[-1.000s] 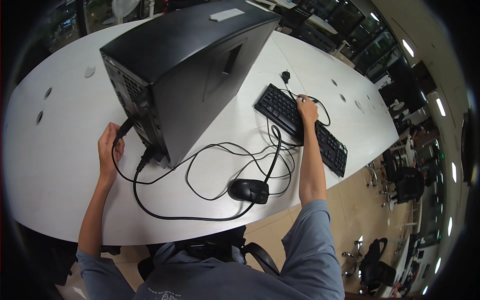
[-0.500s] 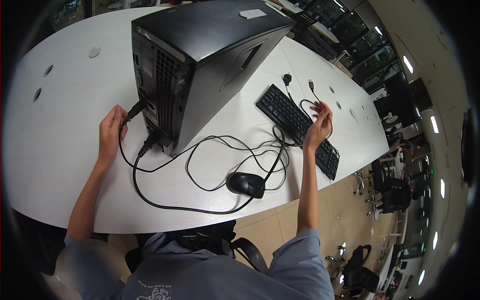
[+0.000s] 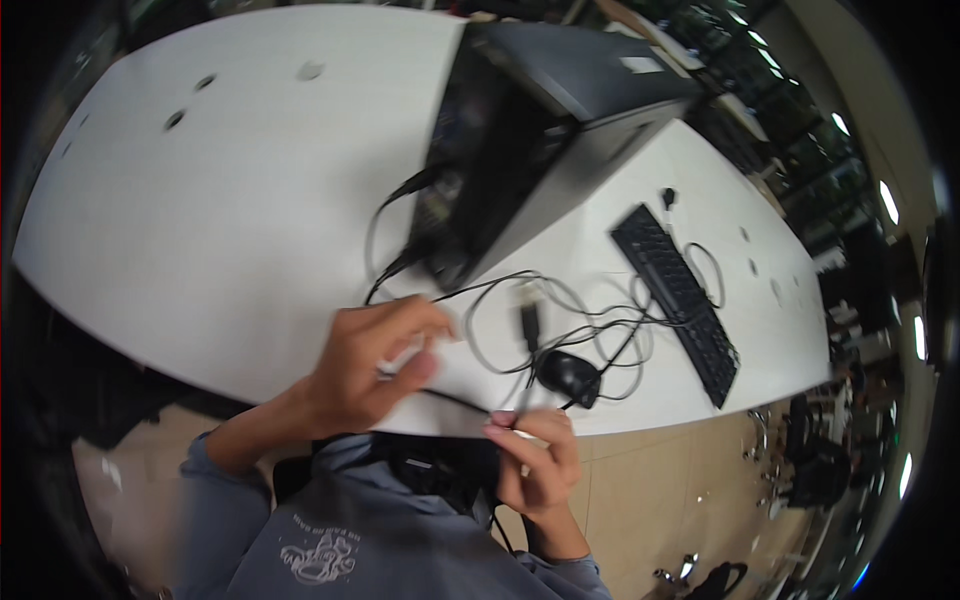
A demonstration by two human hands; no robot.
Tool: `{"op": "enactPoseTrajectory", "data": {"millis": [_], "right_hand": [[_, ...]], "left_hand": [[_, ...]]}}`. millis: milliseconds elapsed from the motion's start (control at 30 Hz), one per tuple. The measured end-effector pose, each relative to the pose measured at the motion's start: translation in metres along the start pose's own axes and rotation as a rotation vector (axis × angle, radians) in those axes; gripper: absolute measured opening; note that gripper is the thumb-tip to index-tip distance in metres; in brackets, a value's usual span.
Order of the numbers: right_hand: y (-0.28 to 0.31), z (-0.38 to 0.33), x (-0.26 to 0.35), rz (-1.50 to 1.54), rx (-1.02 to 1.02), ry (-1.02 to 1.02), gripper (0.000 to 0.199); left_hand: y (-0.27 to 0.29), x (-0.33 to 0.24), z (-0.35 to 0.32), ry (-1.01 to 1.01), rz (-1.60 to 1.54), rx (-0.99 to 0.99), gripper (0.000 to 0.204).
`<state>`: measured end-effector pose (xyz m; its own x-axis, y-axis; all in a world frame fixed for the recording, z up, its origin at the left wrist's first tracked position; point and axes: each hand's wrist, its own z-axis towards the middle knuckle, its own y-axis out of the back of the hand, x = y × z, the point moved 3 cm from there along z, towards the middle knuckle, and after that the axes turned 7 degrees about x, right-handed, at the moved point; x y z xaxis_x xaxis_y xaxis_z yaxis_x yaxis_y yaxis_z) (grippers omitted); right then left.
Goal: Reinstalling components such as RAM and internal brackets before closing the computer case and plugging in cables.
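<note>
Near the table's front edge, my right hand (image 3: 540,460) pinches a thin black USB cable between thumb and fingers. Its USB plug (image 3: 530,322) sticks up beyond the fingertips, beside the black mouse (image 3: 568,376). To the left, my left hand (image 3: 375,365) is blurred, its fingers curved and the thumb apart, with nothing visible between them. A black computer tower (image 3: 590,185) stands behind both hands. Two black plugs, an upper one (image 3: 425,180) and a lower one (image 3: 402,260), sit in its back panel, their cables running down toward my left hand.
A black keyboard (image 3: 685,305) lies slanted on the white table (image 3: 250,220) at the right. Next to its far end rests a black power plug (image 3: 669,198). Loops of thin cable (image 3: 600,322) tangle between tower, mouse and keyboard. An office chair (image 3: 822,465) stands beyond the table.
My left hand has left the upper plug at the tower and come toward me. My right hand has moved from the keyboard to the front edge, bringing the USB cable. The view has shifted.
</note>
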<state>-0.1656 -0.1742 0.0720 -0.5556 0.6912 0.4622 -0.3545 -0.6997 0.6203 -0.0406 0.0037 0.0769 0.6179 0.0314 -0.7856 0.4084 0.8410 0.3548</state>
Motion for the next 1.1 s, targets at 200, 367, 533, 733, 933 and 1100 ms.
{"op": "enactPoseTrajectory", "data": {"millis": [200, 367, 533, 733, 933, 1100], "right_hand": [[-0.060, -0.004, 0.018, 0.100, 0.227, 0.065, 0.043], [-0.088, -0.013, 0.011, 0.143, 0.286, 0.041, 0.031], [-0.093, -0.009, 0.010, 0.150, 0.342, 0.022, 0.026], [-0.086, 0.000, 0.002, 0.235, 0.278, -0.055, 0.035], [-0.077, 0.007, 0.000, 0.175, 0.165, -0.022, 0.037], [-0.071, -0.001, -0.016, 0.069, -0.002, -0.015, 0.037]], "left_hand": [[-0.009, -0.020, -0.009, 0.196, -0.314, -0.001, 0.025], [-0.015, -0.004, -0.026, 0.334, -0.334, 0.080, 0.016], [-0.010, -0.005, -0.030, 0.388, -0.058, 0.108, 0.011], [-0.001, 0.002, -0.035, 0.367, -0.588, 0.114, 0.044], [0.025, -0.011, -0.006, 0.208, -0.310, -0.050, 0.025], [0.053, -0.008, 0.021, 0.029, 0.189, -0.275, 0.005]]}}
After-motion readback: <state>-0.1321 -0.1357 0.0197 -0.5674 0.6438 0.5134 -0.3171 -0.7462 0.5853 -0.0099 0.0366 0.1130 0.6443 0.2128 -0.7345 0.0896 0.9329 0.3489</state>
